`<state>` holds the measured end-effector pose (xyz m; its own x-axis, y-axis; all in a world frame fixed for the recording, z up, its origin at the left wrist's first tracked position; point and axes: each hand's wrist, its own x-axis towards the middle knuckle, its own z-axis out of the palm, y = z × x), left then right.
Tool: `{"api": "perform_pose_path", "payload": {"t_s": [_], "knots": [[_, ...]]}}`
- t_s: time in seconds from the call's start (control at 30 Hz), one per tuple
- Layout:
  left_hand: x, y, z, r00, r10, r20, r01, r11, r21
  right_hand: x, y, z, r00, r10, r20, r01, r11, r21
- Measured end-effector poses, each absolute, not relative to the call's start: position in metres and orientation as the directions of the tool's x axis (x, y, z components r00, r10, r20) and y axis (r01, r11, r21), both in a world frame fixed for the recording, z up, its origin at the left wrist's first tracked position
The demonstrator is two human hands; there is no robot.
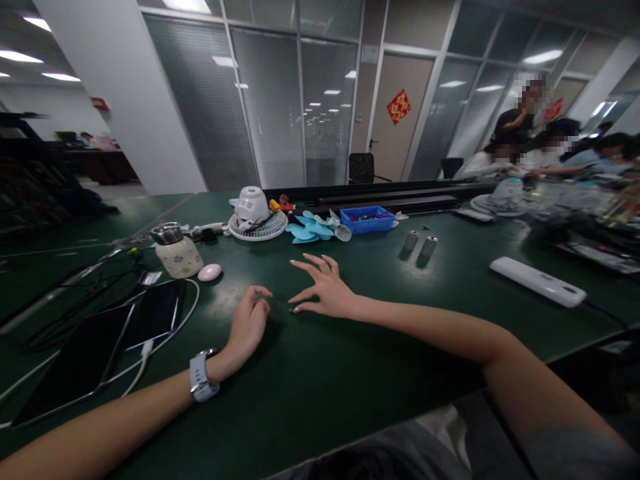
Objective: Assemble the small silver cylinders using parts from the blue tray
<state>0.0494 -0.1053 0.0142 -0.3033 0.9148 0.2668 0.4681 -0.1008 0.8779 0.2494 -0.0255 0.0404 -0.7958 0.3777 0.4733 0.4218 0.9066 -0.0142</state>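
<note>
My left hand rests on the dark green table with its fingers loosely curled and nothing visible in them; a watch sits on that wrist. Just to its right my right hand lies with fingers spread, fingertips touching the tabletop, holding nothing. Beyond the hands lie a taken-apart small fan: a white housing with grille and light blue blades. Two small grey cylinders stand farther right.
A blue tray of small parts stands at the back. At the left are a squat bottle, a pink oval object, a phone, a tablet and white cables. A white power strip lies right. Other people sit far right.
</note>
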Motion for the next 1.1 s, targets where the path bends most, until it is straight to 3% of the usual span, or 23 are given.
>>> {"api": "perform_pose_path", "payload": {"t_s": [0.2,0.33,0.4,0.5,0.63,1.1], "knots": [[0.049,-0.105,0.013,-0.315,0.918,0.238,0.467,-0.069,0.882,0.236,-0.024,0.036,-0.805,0.347,0.481,0.391,0.92,-0.009],[0.048,-0.106,0.014,-0.316,0.919,0.235,0.496,-0.051,0.867,0.272,0.005,0.062,-0.681,0.449,0.578,0.555,0.832,0.007],[0.048,-0.106,0.014,-0.307,0.922,0.235,0.503,-0.052,0.863,0.312,0.035,0.079,-0.519,0.539,0.663,0.721,0.693,0.001],[0.047,-0.104,0.012,-0.296,0.929,0.221,0.499,-0.047,0.865,0.39,0.087,0.095,-0.22,0.628,0.746,0.932,0.36,-0.028],[0.048,-0.103,0.011,-0.3,0.933,0.197,0.509,-0.018,0.861,0.482,0.136,0.087,-0.017,0.707,0.707,0.998,0.054,-0.03],[0.046,-0.103,0.011,-0.285,0.937,0.202,0.544,-0.015,0.839,0.513,0.161,0.054,0.034,0.778,0.627,0.999,-0.015,-0.036]]}}
